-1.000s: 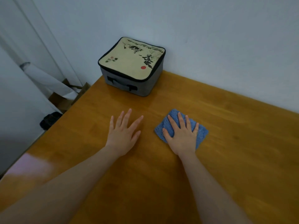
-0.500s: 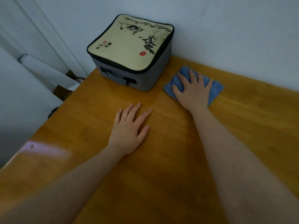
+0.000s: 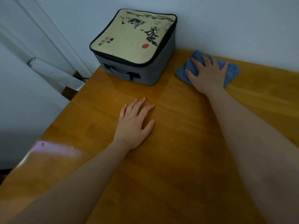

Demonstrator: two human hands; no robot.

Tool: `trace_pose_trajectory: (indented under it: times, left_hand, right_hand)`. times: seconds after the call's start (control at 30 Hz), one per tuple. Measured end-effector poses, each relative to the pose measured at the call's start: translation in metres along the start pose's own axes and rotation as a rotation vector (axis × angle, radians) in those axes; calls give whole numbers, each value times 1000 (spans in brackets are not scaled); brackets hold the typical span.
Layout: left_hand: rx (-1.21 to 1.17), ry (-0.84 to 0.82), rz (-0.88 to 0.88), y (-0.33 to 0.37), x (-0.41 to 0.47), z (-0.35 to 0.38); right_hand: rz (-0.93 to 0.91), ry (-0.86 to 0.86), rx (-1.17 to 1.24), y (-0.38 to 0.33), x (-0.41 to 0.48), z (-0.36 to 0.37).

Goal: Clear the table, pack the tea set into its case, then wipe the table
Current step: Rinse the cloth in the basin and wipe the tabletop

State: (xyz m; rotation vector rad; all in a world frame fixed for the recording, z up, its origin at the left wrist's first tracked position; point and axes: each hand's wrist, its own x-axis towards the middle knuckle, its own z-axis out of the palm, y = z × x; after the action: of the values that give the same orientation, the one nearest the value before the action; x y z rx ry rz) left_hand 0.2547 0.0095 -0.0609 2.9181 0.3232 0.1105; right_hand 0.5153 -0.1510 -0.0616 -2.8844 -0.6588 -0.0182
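Where the wooden table [image 3: 178, 159] ends on the left, a white roll [image 3: 53, 73] slants beside it. At the table's far left corner the tea set case [image 3: 134, 39] stands closed against the pale wall [image 3: 242, 21], so its contents cannot be seen. It is a squarish soft box with grey fabric sides and rounded corners. Black piping runs round a flat beige lid printed with black ink brushwork and a red dot. A grey strap handle [image 3: 120, 74] lies on the near side.

Nearer the camera, the left hand [image 3: 134, 123] lies palm down on the glossy orange-brown planks, fingers straight and slightly spread, holding nothing. Right of the case and apart from it, a nubbly blue cloth [image 3: 231, 71] lies flat close to the wall. The right hand [image 3: 208, 75] presses on it palm down, fingers straight and spread.
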Motion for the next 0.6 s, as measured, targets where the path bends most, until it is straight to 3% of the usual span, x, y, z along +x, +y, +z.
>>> trace_pose_trajectory:
  times: [0.17, 0.4, 0.6]
  left_hand:
    - [-2, 18, -3, 0, 2, 0]
    - [189, 86, 61, 12, -8, -2]
    - [76, -52, -24, 23, -77, -13]
  right_hand:
    - [88, -16, -58, 9, -37, -6]
    - [19, -55, -35, -30, -142, -3]
    - [-26, -93, -31, -66, -232, -1]
